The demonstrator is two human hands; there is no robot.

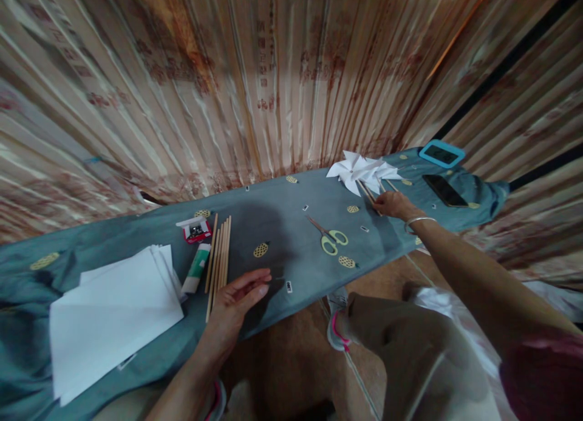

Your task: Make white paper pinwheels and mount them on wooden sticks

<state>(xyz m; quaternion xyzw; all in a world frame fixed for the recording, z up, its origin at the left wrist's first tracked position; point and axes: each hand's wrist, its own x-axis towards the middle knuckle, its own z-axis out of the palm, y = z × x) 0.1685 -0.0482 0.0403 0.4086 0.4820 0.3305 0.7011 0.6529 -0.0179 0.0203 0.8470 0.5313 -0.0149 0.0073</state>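
Out at the right of the cloth, my right hand [395,205] closes around the wooden stick [365,191] of a white paper pinwheel [350,172]. More white pinwheel blades [385,167] lie beside it, with another stick near the hand; they overlap, so I cannot count them. My left hand [237,293] hovers at the near edge, fingers slightly curled, thumb apart, holding nothing. Just left of it lies a row of several wooden sticks [220,257]. Scissors [328,234] with pale green handles rest between my two hands.
A stack of white paper [113,321] lies at the left. Beside it are a green-and-white glue stick [197,268] and an open red-and-white box [197,230] of small dark pieces. A blue-framed timer [441,154] and a phone [445,191] lie far right. A curtain [273,75] hangs behind.
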